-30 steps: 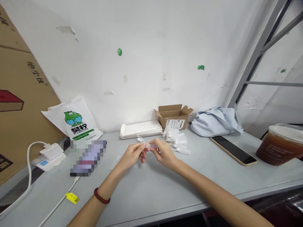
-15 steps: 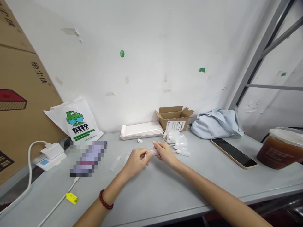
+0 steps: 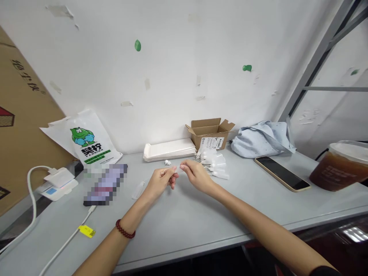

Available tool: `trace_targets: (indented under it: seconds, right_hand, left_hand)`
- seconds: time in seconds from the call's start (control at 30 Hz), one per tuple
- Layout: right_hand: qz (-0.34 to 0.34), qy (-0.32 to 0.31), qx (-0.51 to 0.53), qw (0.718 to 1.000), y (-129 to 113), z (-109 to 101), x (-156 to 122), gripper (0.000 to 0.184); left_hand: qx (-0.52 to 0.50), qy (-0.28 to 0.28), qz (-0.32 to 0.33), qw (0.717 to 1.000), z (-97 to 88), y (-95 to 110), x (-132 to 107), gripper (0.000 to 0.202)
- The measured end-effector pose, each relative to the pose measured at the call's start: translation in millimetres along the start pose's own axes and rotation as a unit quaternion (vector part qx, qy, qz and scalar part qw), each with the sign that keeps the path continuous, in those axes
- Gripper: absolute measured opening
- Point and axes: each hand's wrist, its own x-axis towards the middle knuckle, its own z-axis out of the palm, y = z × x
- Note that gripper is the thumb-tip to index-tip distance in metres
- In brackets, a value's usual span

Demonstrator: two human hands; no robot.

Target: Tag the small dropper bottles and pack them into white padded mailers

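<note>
Plastic piece (image 3: 177, 170), small and translucent, right in the middle of the action in the head view, held above the grey surface (image 3: 184, 230)! The step in hand looks like fine two-handed work on it, and the next move seems to call for a light, exact pinch with both hands steady.

Here's the left hand (image 3: 159, 182), coming up from the lower left, thumb on top, its other fingers curled beneath, pinched onto one end. Opposite, the right hand (image 3: 198, 176) reaches in from the lower right, back of the hand upward, thumb and forefinger apparently closed on the other end; the contact itself is too small to read fully.

Just beyond the right hand lies a cluster of translucent pieces (image 3: 217, 163), in front of the open cardboard box (image 3: 208, 134). Near the left wrist, a clear sleeve (image 3: 138, 190) lies flat.
</note>
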Motion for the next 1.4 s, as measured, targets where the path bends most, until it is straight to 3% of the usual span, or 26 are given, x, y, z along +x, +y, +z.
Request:
trace_targets:
  seconds: [0.2,0.33,0.47,0.6,0.67,0.73,0.83,0.93,1.07,1.23,1.4]
  right_hand:
    - [0.094,-0.021,0.071,0.993,2,3,1,0.034]
    - [0.113,-0.018,0.109,0.987,4,3,3,0.039]
    - [0.077,0.017,0.080,0.994,-4,0,1,0.030]
    - [0.004,0.009,0.016,1.000,0,-8,4,0.024]
    - [-0.041,0.055,-0.050,0.996,12,-16,9,0.025]
    - [-0.039,0.115,-0.118,0.986,27,-26,15,0.028]
    - [0.033,0.182,-0.199,0.962,48,-43,23,0.033]
    - [0.084,0.169,-0.280,0.941,64,-58,27,0.035]
    - [0.106,0.128,-0.319,0.933,80,-69,28,0.034]
    - [0.116,0.115,-0.311,0.936,94,-71,28,0.034]
    - [0.101,0.105,-0.310,0.940,94,-71,29,0.033]
  left_hand:
    - [0.034,-0.050,0.007,0.998,-5.5,-3,1,0.041]
    - [0.028,-0.019,0.013,0.999,-1.9,-4,2,0.041]
    - [-0.051,-0.004,-0.010,0.999,2.8,-1,1,0.037]
    - [-0.045,-0.003,-0.019,0.999,-0.4,3,1,0.037]
    - [-0.039,0.022,-0.012,0.999,-6.7,4,4,0.036]
    - [-0.016,0.061,-0.010,0.998,-16.0,3,8,0.034]
    - [0.091,0.142,0.001,0.986,-32.6,-2,16,0.028]
    - [0.243,0.185,0.049,0.951,-46.0,-8,26,0.020]
    - [0.389,0.133,0.108,0.905,-51.9,-15,40,0.021]
    - [0.432,0.071,0.104,0.893,-48.1,-18,60,0.030]
    - [0.460,0.041,0.112,0.880,-39.6,-16,71,0.022]
